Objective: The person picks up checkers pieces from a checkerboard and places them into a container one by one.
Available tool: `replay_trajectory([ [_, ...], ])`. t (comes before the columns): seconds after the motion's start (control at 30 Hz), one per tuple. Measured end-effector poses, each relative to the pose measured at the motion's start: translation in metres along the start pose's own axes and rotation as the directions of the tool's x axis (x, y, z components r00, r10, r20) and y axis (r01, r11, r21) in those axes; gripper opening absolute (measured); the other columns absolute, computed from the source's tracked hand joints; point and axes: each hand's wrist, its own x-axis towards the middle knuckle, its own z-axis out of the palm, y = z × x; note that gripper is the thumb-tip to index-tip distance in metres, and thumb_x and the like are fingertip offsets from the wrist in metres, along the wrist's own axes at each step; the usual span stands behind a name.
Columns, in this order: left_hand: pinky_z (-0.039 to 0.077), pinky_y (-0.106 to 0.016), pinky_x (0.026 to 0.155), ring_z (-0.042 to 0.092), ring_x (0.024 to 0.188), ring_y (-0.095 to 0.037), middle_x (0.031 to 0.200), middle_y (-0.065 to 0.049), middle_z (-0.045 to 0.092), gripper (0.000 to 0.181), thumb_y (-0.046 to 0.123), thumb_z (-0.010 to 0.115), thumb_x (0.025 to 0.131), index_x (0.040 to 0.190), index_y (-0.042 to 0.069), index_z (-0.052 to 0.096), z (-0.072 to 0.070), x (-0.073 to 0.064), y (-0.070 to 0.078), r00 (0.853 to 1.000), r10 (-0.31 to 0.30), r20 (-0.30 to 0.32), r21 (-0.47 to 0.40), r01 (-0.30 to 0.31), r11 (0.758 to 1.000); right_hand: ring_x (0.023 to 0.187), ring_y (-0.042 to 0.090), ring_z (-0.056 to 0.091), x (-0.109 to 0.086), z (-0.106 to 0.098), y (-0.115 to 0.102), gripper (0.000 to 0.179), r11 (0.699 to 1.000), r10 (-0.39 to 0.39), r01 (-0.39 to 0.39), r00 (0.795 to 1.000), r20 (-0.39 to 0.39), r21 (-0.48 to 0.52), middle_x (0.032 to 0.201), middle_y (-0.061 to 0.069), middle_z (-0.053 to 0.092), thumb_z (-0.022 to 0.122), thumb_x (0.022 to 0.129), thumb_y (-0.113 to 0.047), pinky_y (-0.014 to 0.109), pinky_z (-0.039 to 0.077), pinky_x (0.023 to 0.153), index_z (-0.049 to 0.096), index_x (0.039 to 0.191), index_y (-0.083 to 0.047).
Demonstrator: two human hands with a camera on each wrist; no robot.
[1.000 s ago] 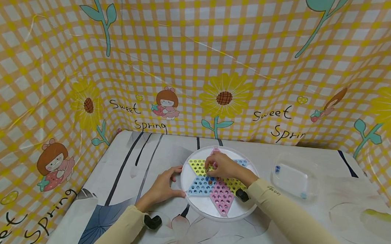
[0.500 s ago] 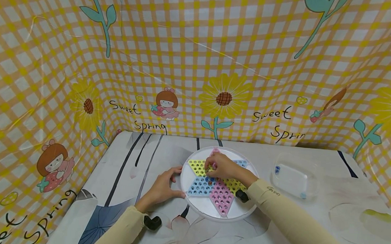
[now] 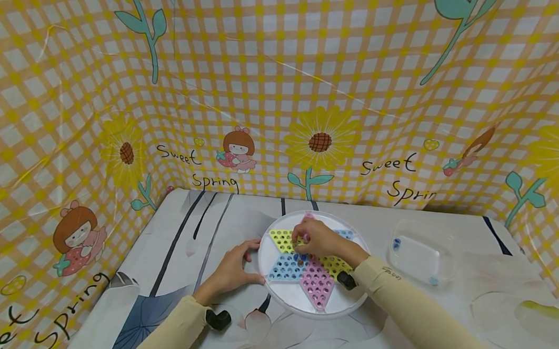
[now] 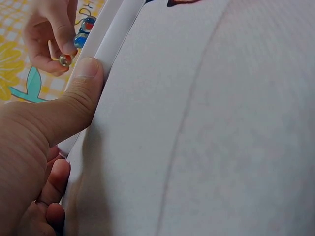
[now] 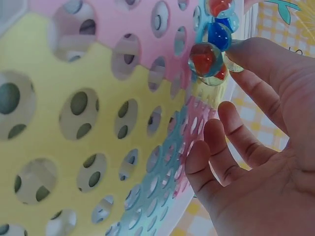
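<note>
A round white Chinese checkers board [image 3: 344,304] with a pink, yellow and blue star of holes lies on the table. My left hand [image 3: 231,267] grips its left rim; the left wrist view shows the thumb [image 4: 84,91] along the edge and fingertips curled below. Over the star's middle, my right hand [image 3: 321,239] pinches a clear marble with an orange-red tint [image 4: 65,60] between thumb and forefinger. Close by its fingertips, a red-swirled marble [image 5: 204,59] and a blue marble [image 5: 219,37] sit clustered with a few others in the holes. The remaining right fingers hang loosely bent over the board.
Right of the board stands a clear plastic container [image 3: 417,260] with blue marbles [image 3: 396,244] at its left side and a pale blue spot at its front corner. A checked sunflower cloth [image 3: 265,89] walls in the table's back and sides.
</note>
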Motion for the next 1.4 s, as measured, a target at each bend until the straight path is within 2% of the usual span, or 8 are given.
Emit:
replay_trajectory([
  [0.13, 0.037, -0.034, 0.084, 0.047, 0.097, -0.016, 0.128, 0.002, 0.059, 0.087, 0.028, 0.095, 0.073, 0.146, 0.011, 0.051, 0.0, 0.0, 0.0, 1.0, -0.003, 0.001, -0.001, 0.003, 1.0, 0.083, 0.02, 0.053, -0.001, -0.004, -0.003, 0.01, 1.0, -0.002, 0.002, 1.0, -0.007, 0.01, 0.103, 0.012, 0.056, 0.079, 0.091, -0.013, 0.029, 0.046, 0.07, 0.074, 0.1, -0.012],
  [0.27, 0.038, -0.033, 0.085, 0.048, 0.098, -0.016, 0.134, 0.002, 0.059, 0.087, 0.028, 0.095, 0.073, 0.146, 0.011, 0.051, 0.0, 0.0, 0.001, 1.0, -0.008, 0.005, 0.004, 0.008, 1.0, 0.078, 0.017, 0.056, -0.003, -0.006, -0.005, 0.01, 1.0, -0.016, 0.017, 0.999, -0.04, 0.021, 0.102, 0.014, 0.057, 0.078, 0.091, -0.013, 0.03, 0.047, 0.07, 0.074, 0.1, -0.012],
  [0.5, 0.038, -0.033, 0.085, 0.048, 0.099, -0.016, 0.143, 0.002, 0.056, 0.086, 0.028, 0.095, 0.073, 0.145, 0.01, 0.051, 0.001, 0.0, 0.001, 1.0, -0.007, 0.004, 0.009, 0.007, 1.0, 0.092, 0.026, 0.055, -0.003, -0.01, -0.005, 0.008, 0.999, -0.026, 0.03, 0.989, -0.142, 0.029, 0.105, 0.01, 0.06, 0.078, 0.092, -0.019, 0.035, 0.047, 0.077, 0.072, 0.098, -0.018],
  [0.57, 0.038, -0.033, 0.085, 0.048, 0.099, -0.016, 0.144, 0.002, 0.056, 0.086, 0.029, 0.095, 0.073, 0.145, 0.01, 0.052, 0.001, 0.0, 0.001, 1.0, -0.006, 0.006, 0.009, 0.006, 1.0, 0.092, 0.027, 0.056, -0.004, -0.013, -0.005, 0.008, 0.998, -0.049, 0.055, 0.983, -0.179, 0.031, 0.106, 0.009, 0.061, 0.078, 0.092, -0.019, 0.036, 0.047, 0.077, 0.073, 0.098, -0.018],
  [0.7, 0.038, -0.032, 0.085, 0.048, 0.099, -0.015, 0.149, 0.002, 0.053, 0.085, 0.028, 0.095, 0.073, 0.143, 0.01, 0.052, 0.001, 0.0, 0.0, 1.0, -0.004, 0.006, 0.006, 0.004, 1.0, 0.092, 0.028, 0.057, -0.004, -0.016, -0.006, 0.011, 0.992, -0.111, 0.121, 0.957, -0.27, 0.021, 0.109, 0.008, 0.062, 0.08, 0.09, -0.018, 0.037, 0.046, 0.077, 0.073, 0.099, -0.015],
  [0.83, 0.038, -0.033, 0.086, 0.048, 0.098, -0.015, 0.15, 0.003, 0.053, 0.084, 0.028, 0.095, 0.073, 0.143, 0.01, 0.052, 0.001, -0.001, 0.001, 1.0, -0.002, 0.002, 0.008, 0.002, 1.0, 0.091, 0.03, 0.058, -0.004, -0.018, -0.006, 0.013, 0.989, -0.127, 0.146, 0.934, -0.333, 0.032, 0.113, 0.008, 0.062, 0.081, 0.089, -0.017, 0.036, 0.045, 0.074, 0.074, 0.1, -0.015],
  [1.13, 0.038, -0.032, 0.085, 0.048, 0.098, -0.015, 0.152, 0.002, 0.052, 0.083, 0.027, 0.095, 0.072, 0.142, 0.01, 0.053, 0.002, -0.001, 0.001, 1.0, -0.005, 0.0, 0.008, 0.005, 1.0, 0.092, 0.03, 0.058, -0.006, -0.019, -0.008, 0.014, 0.989, -0.1, 0.133, 0.929, -0.357, 0.071, 0.113, 0.007, 0.063, 0.082, 0.089, -0.018, 0.035, 0.046, 0.072, 0.074, 0.1, -0.016],
  [1.4, 0.039, -0.032, 0.086, 0.048, 0.099, -0.015, 0.153, 0.001, 0.052, 0.083, 0.026, 0.095, 0.072, 0.142, 0.009, 0.053, 0.001, -0.001, 0.002, 1.0, -0.004, -0.001, 0.014, 0.004, 1.0, 0.089, 0.022, 0.057, -0.009, -0.019, -0.004, 0.014, 0.988, -0.116, 0.146, 0.92, -0.375, 0.053, 0.105, 0.004, 0.064, 0.083, 0.087, -0.016, 0.035, 0.047, 0.074, 0.074, 0.099, -0.014],
])
